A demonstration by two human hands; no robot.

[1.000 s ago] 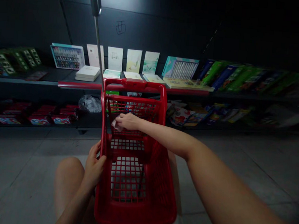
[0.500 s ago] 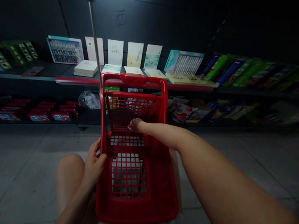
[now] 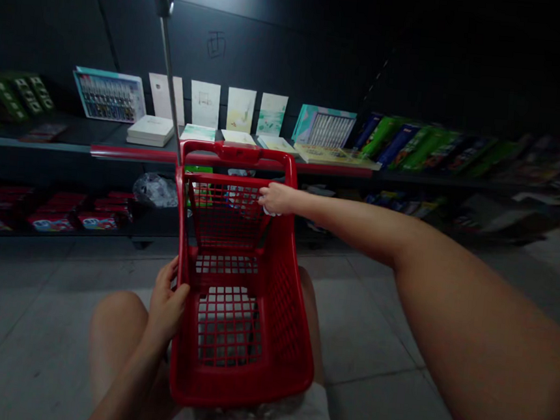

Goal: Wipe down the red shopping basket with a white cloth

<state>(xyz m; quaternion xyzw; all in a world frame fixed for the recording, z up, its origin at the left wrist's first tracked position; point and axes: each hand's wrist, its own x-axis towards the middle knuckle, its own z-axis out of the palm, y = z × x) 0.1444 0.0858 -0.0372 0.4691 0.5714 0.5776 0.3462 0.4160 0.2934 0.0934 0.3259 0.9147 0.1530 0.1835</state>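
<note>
A red plastic mesh shopping basket stands between the person's thighs, its long axis pointing forward, away from the body and toward the shelves. A metal pole rises from its far left corner, leaning up and away. The left hand clamps the basket's left rim, fingers curled around it. The right arm stretches forward over the basket, and the right hand rests at the top of the far mesh wall, its fingers closed over a white scrap of tissue or cloth that is mostly hidden. Half a second earlier, that hand sat lower on the wall and further left. Ahead, an upper shelf carries boxed sets, cards and books. Below it, a lower shelf holds red boxes and a clear plastic bag.
</note>
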